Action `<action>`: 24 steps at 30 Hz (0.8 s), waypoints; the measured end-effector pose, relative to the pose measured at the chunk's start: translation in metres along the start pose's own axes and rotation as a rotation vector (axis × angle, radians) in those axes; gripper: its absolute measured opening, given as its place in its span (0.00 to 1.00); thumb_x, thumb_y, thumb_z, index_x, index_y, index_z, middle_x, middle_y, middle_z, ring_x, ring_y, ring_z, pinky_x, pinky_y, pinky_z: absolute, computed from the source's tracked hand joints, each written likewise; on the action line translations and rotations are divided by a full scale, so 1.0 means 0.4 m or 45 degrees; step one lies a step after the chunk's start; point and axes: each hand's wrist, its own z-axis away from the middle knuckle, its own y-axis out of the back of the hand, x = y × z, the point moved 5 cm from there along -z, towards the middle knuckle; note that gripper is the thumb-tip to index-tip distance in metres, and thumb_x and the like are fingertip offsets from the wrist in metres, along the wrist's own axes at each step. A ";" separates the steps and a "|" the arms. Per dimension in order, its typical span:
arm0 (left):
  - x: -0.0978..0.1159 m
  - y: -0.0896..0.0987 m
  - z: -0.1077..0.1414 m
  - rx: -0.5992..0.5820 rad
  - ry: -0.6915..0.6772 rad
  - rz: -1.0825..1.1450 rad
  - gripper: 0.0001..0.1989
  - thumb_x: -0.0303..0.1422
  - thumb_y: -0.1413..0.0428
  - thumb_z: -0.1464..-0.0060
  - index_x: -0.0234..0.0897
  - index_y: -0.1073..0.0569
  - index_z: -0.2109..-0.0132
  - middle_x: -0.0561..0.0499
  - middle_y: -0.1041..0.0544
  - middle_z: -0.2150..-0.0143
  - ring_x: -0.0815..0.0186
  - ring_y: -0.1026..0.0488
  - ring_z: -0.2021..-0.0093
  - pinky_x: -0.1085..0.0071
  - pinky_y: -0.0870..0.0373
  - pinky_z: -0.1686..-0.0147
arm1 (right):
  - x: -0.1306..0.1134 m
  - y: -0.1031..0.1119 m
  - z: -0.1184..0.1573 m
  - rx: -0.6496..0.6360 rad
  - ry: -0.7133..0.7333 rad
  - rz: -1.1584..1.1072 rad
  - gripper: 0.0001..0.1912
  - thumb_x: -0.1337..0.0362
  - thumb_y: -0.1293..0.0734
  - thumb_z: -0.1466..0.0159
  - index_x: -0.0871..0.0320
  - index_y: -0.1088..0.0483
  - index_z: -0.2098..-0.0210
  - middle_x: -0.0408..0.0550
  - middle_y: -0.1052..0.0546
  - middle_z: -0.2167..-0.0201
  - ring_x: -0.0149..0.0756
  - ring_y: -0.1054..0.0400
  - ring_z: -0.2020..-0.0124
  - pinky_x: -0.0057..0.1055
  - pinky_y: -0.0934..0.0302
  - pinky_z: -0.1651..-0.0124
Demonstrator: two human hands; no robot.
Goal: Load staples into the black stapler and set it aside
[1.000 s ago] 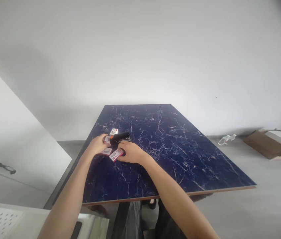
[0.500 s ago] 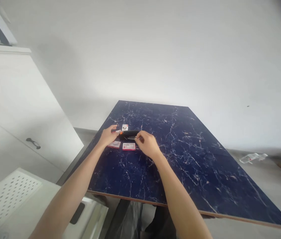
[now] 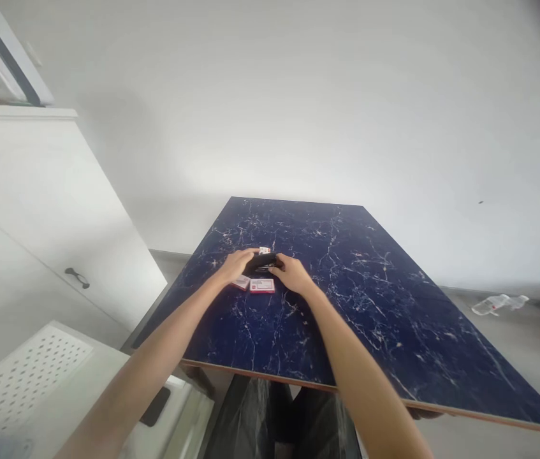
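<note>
Between my hands is a black pouch-like case [image 3: 262, 261] with thin light-coloured items showing along its near side; what they are is too small to tell. My left hand [image 3: 237, 266] is closed around the case's left end. At the right end, my right hand [image 3: 293, 274] grips it with thumb and fingers. Just in front of the case lies a small white-and-red box [image 3: 262, 287]. Another white-and-red box [image 3: 241, 282] sits to its left, partly behind my left hand. Beyond the case, a small white box [image 3: 264, 250] is partly hidden.
The boxes lie on a dark blue marbled table [image 3: 365, 306] against a white wall. A white cabinet [image 3: 78, 217] stands at the left, with a white perforated appliance [image 3: 35, 370] below. Clear plastic bottles [image 3: 496, 304] lie on the floor at right.
My left hand has moved right onto the case; the orange-and-white item near its fingers no longer shows. My right hand has shifted its hold on the case. The view has shifted slightly.
</note>
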 end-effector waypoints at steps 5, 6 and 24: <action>0.120 -0.101 0.022 -0.174 -0.125 -0.039 0.27 0.45 0.63 0.32 0.44 0.30 0.36 0.48 0.29 0.35 0.54 0.35 0.37 0.57 0.44 0.36 | 0.065 0.141 0.073 -0.324 -0.052 -0.015 0.09 0.59 0.29 0.43 0.57 0.30 0.67 0.41 0.25 0.71 0.35 0.32 0.69 0.30 0.43 0.63; 0.132 -0.110 0.026 -0.232 -0.159 -0.045 0.27 0.46 0.62 0.32 0.44 0.31 0.35 0.48 0.30 0.35 0.53 0.35 0.36 0.56 0.44 0.36 | 0.076 0.161 0.094 -0.396 -0.082 -0.065 0.10 0.58 0.29 0.44 0.57 0.30 0.67 0.41 0.25 0.70 0.35 0.32 0.68 0.30 0.43 0.63; 0.160 -0.037 0.061 -0.361 -0.563 -0.178 0.30 0.32 0.44 0.43 0.45 0.35 0.33 0.43 0.26 0.44 0.52 0.32 0.44 0.55 0.34 0.46 | -0.061 0.159 0.215 -0.503 0.031 0.171 0.16 0.61 0.29 0.40 0.52 0.25 0.52 0.43 0.23 0.71 0.34 0.33 0.74 0.29 0.48 0.72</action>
